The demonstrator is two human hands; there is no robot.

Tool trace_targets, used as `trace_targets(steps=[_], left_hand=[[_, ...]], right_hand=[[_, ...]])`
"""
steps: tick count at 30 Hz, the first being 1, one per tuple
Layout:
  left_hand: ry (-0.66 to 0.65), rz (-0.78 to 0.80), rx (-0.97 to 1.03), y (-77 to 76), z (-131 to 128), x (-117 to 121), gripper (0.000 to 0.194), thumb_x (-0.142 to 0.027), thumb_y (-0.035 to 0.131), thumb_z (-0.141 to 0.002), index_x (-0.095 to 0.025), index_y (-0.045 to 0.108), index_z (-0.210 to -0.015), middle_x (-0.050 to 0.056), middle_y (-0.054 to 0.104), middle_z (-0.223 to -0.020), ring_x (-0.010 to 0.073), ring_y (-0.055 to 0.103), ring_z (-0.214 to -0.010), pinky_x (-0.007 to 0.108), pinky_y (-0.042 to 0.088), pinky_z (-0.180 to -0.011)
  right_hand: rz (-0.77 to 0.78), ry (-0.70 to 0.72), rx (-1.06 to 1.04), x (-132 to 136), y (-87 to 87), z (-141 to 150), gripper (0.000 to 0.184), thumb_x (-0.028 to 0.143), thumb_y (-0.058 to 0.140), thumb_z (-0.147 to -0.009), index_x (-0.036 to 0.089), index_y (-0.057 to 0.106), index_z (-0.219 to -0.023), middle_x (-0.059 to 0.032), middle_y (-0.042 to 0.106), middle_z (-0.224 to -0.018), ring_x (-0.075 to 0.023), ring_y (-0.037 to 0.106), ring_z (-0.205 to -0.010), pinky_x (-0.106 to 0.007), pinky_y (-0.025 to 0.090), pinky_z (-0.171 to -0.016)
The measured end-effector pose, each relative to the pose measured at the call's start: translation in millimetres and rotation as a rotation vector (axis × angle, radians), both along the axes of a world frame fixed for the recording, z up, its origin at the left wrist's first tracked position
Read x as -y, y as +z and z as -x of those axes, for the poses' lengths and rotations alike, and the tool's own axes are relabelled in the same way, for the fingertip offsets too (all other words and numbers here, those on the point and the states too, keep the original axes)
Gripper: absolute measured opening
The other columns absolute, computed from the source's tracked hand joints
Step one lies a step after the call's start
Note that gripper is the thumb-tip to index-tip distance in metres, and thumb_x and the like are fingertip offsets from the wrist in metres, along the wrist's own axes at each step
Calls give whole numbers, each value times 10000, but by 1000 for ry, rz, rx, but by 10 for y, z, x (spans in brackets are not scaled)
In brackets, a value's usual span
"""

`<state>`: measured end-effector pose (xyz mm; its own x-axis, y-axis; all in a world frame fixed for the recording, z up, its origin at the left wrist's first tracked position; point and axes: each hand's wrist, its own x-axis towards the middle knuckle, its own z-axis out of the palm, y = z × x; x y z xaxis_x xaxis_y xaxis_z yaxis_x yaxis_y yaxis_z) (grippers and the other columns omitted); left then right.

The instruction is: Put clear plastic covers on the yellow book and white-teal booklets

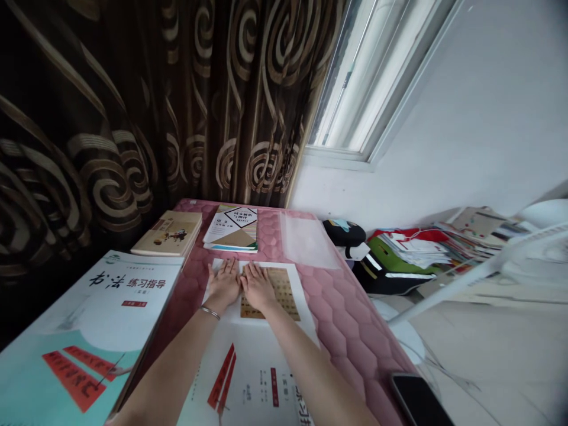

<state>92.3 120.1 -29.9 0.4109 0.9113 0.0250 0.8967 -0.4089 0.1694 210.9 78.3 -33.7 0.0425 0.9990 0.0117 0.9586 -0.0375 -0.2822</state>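
Observation:
My left hand (pixel 225 284), with a silver bangle on the wrist, lies flat with fingers stretched out on a white printed page (pixel 298 287). Close beside it, my right hand (pixel 258 287) rests flat too, partly over a brown calligraphy picture (pixel 281 296) on that page. Neither hand grips anything. Nearer to me, under my forearms, is a white cover (pixel 248 373) with red strips and Chinese print. Whether page and cover belong to one book, I cannot tell.
A large calligraphy workbook (pixel 102 296) and a tan book (pixel 168 232) lie left. Beyond my hands are stacked books (pixel 233 228) and a translucent sheet (pixel 309 239) on the pink quilted tabletop (pixel 341 319). A phone (pixel 417 399) sits at the right edge, near a white fan (pixel 465 278).

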Motion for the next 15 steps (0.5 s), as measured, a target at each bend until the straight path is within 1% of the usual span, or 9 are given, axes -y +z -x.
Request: trace_targets(steps=[2, 5, 6, 8, 10, 12, 15], left_hand=[[7, -9, 8, 0, 8, 1, 565, -288, 234, -964, -240, 285, -1525, 34, 274, -1591, 253, 227, -1477, 633, 2, -1173], [18, -26, 20, -28, 9, -10, 564, -315, 220, -971, -232, 285, -1525, 36, 287, -1586, 260, 238, -1472, 632, 9, -1176], [19, -26, 22, -39, 6, -20, 565, -313, 215, -971, -229, 284, -1525, 34, 289, -1586, 263, 239, -1472, 635, 9, -1175], [15, -22, 23, -54, -6, -42, 566, -310, 215, -969, -231, 283, -1525, 32, 288, -1587, 274, 230, -1474, 644, 9, -1173], [15, -27, 15, -45, -28, -43, 563, -305, 225, -968, -239, 289, -1524, 37, 287, -1589, 286, 217, -1478, 650, 3, -1169], [34, -27, -8, -14, -49, 12, 558, -286, 237, -968, -228, 308, -1519, 60, 291, -1588, 290, 228, -1473, 649, 8, -1167], [55, 2, -62, 38, -20, 224, 552, -266, 282, -963, -171, 343, -1503, 113, 290, -1584, 285, 265, -1460, 617, 87, -1173]], right_hand=[[37, -63, 12, 16, -19, -107, 620, 409, 169, -1010, 79, 277, -1524, -109, 178, -1610, -222, 123, -1496, -416, 94, -1207], [132, -255, 76, 116, -26, -494, 645, 403, 155, -1005, 34, 213, -1531, -130, 156, -1614, -235, 109, -1498, -401, 85, -1204], [149, -299, 96, 158, -27, -629, 649, 396, 149, -1005, 19, 190, -1532, -134, 148, -1616, -236, 102, -1498, -391, 86, -1203], [161, -343, 115, 229, -34, -833, 643, 371, 146, -1003, 2, 178, -1529, -138, 141, -1618, -229, 98, -1499, -369, 71, -1204], [153, -346, 126, 267, -50, -922, 637, 364, 145, -1002, 10, 179, -1531, -129, 140, -1620, -215, 92, -1499, -353, 56, -1204], [150, -346, 138, 273, -71, -924, 636, 372, 140, -1002, 28, 177, -1535, -117, 137, -1623, -204, 89, -1500, -352, 58, -1203], [156, -347, 154, 263, -94, -882, 637, 372, 132, -1001, 27, 174, -1536, -122, 132, -1623, -202, 110, -1497, -355, 82, -1199]])
